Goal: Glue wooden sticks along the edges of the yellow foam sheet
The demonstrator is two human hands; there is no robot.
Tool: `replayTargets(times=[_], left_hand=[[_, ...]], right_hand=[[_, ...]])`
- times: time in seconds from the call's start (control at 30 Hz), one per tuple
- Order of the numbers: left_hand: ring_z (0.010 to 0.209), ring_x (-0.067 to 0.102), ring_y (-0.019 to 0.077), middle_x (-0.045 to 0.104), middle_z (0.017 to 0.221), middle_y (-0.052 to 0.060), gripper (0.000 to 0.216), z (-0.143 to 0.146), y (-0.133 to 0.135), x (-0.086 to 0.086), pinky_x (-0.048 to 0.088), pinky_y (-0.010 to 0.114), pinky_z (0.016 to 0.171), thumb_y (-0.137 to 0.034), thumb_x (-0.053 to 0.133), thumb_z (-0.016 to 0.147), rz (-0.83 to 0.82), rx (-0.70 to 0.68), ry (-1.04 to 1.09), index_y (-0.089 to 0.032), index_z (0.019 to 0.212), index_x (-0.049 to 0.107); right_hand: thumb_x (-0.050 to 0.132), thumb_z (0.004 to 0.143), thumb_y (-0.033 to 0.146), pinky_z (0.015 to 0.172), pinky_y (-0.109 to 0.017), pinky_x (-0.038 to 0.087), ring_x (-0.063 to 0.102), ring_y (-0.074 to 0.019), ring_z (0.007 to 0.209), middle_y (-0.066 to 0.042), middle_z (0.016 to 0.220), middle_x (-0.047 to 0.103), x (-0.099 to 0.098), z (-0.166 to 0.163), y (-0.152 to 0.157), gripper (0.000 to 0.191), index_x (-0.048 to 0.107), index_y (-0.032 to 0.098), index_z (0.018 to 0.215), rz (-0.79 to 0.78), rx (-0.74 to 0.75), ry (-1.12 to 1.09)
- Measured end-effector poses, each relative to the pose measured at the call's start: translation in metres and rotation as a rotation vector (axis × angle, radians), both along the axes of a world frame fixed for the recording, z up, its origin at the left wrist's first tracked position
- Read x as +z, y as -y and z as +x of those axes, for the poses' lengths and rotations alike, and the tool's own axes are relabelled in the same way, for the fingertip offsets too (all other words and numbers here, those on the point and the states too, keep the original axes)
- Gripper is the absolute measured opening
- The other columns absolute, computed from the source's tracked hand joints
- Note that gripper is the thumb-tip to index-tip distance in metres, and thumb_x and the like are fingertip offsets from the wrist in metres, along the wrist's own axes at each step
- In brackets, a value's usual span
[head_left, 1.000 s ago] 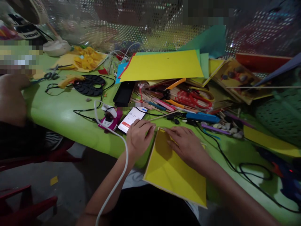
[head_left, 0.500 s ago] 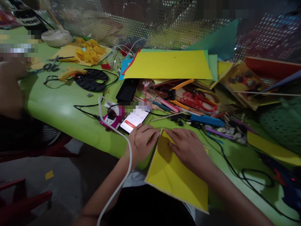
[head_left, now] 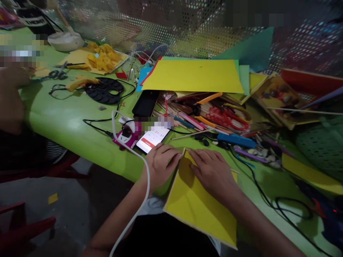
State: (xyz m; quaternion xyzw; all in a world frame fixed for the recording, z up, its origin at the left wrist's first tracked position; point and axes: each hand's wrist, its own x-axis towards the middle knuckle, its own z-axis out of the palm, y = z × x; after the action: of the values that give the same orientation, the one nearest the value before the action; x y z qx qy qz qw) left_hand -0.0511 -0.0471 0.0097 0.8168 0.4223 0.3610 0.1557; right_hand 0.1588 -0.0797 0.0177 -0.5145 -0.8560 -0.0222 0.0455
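Note:
A yellow board (head_left: 203,203) with thin wooden sticks along its edges lies tilted at the table's front edge, over my lap. My left hand (head_left: 160,166) is closed at the board's upper left edge, thumb and fingertips pinching the stick-lined side near the corner. My right hand (head_left: 211,171) lies on top of the board, fingers stretched toward that same corner and thumb apart. Its palm covers part of the board's upper side. A white cable (head_left: 146,200) runs across my left forearm. Just beyond my left hand lies a lit phone (head_left: 154,137).
Behind my hands are a pink power strip (head_left: 125,137), a blue-handled tool (head_left: 235,140), pliers with orange handles (head_left: 210,98) and yellow paper sheets (head_left: 193,75). A glue gun (head_left: 332,217) with a black cord lies at right. Another person's arm (head_left: 10,96) is at left.
Both hands keep nearly the same hold at the board's upper corner. The view has shifted slightly; the board appears a little lower.

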Motion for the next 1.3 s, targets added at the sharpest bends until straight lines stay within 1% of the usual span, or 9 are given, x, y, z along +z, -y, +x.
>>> replayTargets(times=[0.2,0.4,0.57,0.7,0.83,0.97,1.13,1.2,1.3], left_hand=[[0.085,0.065,0.0173,0.072,0.090,0.004,0.015,0.001,0.000,0.000,0.051,0.036,0.085,-0.021,0.054,0.095,-0.001,0.019,0.003,-0.018,0.093,0.068],[0.085,0.066,0.0176,0.073,0.090,0.004,0.014,0.001,0.001,0.000,0.051,0.036,0.085,-0.021,0.055,0.095,-0.006,0.020,0.005,-0.018,0.092,0.068],[0.086,0.065,0.0175,0.073,0.091,0.004,0.013,0.001,0.000,0.001,0.051,0.036,0.086,-0.021,0.055,0.095,0.000,0.012,0.000,-0.018,0.094,0.068],[0.084,0.065,0.0179,0.073,0.090,0.004,0.013,0.000,-0.001,0.002,0.051,0.037,0.084,-0.019,0.055,0.094,0.023,0.007,-0.005,-0.019,0.093,0.068],[0.085,0.066,0.0195,0.072,0.090,0.005,0.013,-0.001,-0.002,-0.001,0.051,0.038,0.083,-0.021,0.056,0.094,0.030,-0.006,-0.029,-0.019,0.093,0.069],[0.086,0.066,0.0195,0.072,0.090,0.005,0.013,0.001,-0.004,-0.004,0.052,0.037,0.082,-0.021,0.056,0.094,0.041,-0.007,-0.042,-0.019,0.093,0.068],[0.083,0.066,0.0188,0.072,0.089,0.004,0.013,0.002,-0.005,-0.004,0.051,0.037,0.081,-0.021,0.055,0.094,0.010,-0.025,-0.089,-0.020,0.094,0.069],[0.086,0.066,0.0200,0.072,0.093,0.005,0.015,0.003,-0.006,-0.004,0.051,0.038,0.082,-0.023,0.056,0.094,0.016,-0.040,-0.115,-0.020,0.100,0.069],[0.097,0.064,0.0233,0.071,0.105,0.008,0.025,0.004,-0.006,-0.003,0.050,0.041,0.088,-0.025,0.057,0.093,0.040,-0.081,-0.170,-0.020,0.115,0.067]], right_hand=[[0.044,0.099,0.028,0.096,-0.043,0.037,0.054,-0.0276,0.114,-0.012,0.126,0.064,0.000,0.000,0.002,0.044,0.050,0.015,0.141,-0.020,-0.006,-0.037],[0.047,0.098,0.028,0.097,-0.043,0.037,0.054,-0.0283,0.114,-0.013,0.125,0.064,-0.002,-0.002,-0.001,0.044,0.052,0.014,0.139,-0.031,0.019,-0.048],[0.046,0.098,0.027,0.096,-0.043,0.038,0.054,-0.0279,0.114,-0.012,0.125,0.065,-0.001,-0.005,-0.003,0.042,0.053,0.016,0.138,-0.046,-0.005,-0.077],[0.049,0.096,0.026,0.098,-0.043,0.038,0.054,-0.0281,0.115,-0.013,0.125,0.065,0.001,-0.009,-0.002,0.043,0.053,0.015,0.138,-0.062,-0.020,-0.080],[0.049,0.097,0.027,0.100,-0.044,0.037,0.053,-0.0275,0.117,-0.011,0.129,0.063,0.003,-0.007,0.001,0.046,0.049,0.018,0.142,-0.083,-0.040,-0.108],[0.044,0.100,0.030,0.099,-0.045,0.038,0.054,-0.0269,0.117,-0.011,0.128,0.064,0.011,0.008,0.005,0.042,0.051,0.021,0.140,-0.063,-0.092,-0.162],[0.044,0.100,0.030,0.095,-0.045,0.041,0.056,-0.0276,0.111,-0.012,0.120,0.066,0.020,0.044,0.014,0.038,0.059,0.019,0.133,-0.021,-0.172,-0.218],[0.045,0.099,0.030,0.092,-0.045,0.043,0.057,-0.0278,0.108,-0.012,0.117,0.066,0.018,0.060,0.022,0.038,0.060,0.020,0.132,-0.001,-0.192,-0.259],[0.047,0.098,0.028,0.088,-0.043,0.044,0.058,-0.0276,0.106,-0.011,0.112,0.067,0.010,0.083,0.039,0.036,0.062,0.022,0.130,0.065,-0.250,-0.316]])
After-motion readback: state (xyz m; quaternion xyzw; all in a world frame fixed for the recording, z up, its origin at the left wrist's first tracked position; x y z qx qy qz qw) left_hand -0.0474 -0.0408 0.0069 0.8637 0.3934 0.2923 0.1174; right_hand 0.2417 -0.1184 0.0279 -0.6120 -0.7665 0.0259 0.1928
